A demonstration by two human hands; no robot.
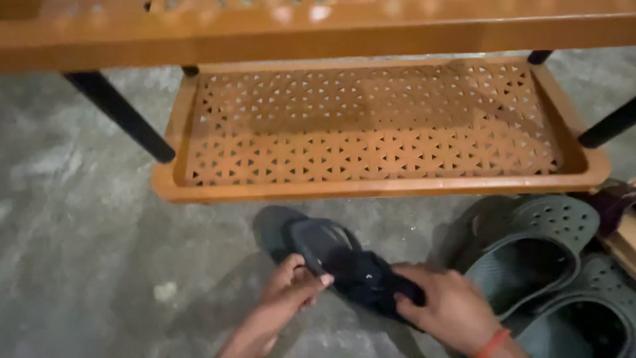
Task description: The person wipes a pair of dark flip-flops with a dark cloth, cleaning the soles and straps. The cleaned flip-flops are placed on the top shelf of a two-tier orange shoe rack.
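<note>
A dark flat sandal [331,255] with a thong strap hangs just above the grey floor, in front of an orange plastic rack. My left hand [291,292] pinches its left edge near the strap. My right hand [447,305], with an orange band at the wrist, grips its heel end. The rack's lower shelf [377,189] is a perforated orange tray with nothing on it, right behind the sandal.
Two grey-green perforated clogs [530,255] lie on the floor at the right, one partly under the other. Black rack legs [122,116] stand at both sides. An upper orange shelf [318,30] runs across the top. Rough concrete floor [73,252] spreads to the left.
</note>
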